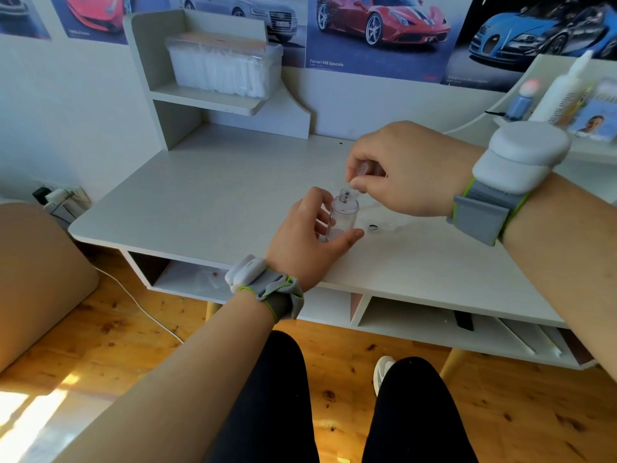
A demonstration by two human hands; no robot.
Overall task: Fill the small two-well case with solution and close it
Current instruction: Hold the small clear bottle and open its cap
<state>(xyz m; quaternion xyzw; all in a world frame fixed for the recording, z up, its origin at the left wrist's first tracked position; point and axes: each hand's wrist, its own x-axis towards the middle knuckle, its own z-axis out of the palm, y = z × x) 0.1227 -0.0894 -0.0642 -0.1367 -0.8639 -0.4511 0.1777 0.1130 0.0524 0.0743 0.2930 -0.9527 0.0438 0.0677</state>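
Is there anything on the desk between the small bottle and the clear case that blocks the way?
Nothing visible lies between them. The left hand holds the bottle upright beside the case. Only the right hand, pinching a clear cap at the bottle's top, hangs above the case.

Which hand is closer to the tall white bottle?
Right. The right hand, pinching a clear cap, is below-left of the tall white bottle; the left hand is farther off, holding the small clear bottle.
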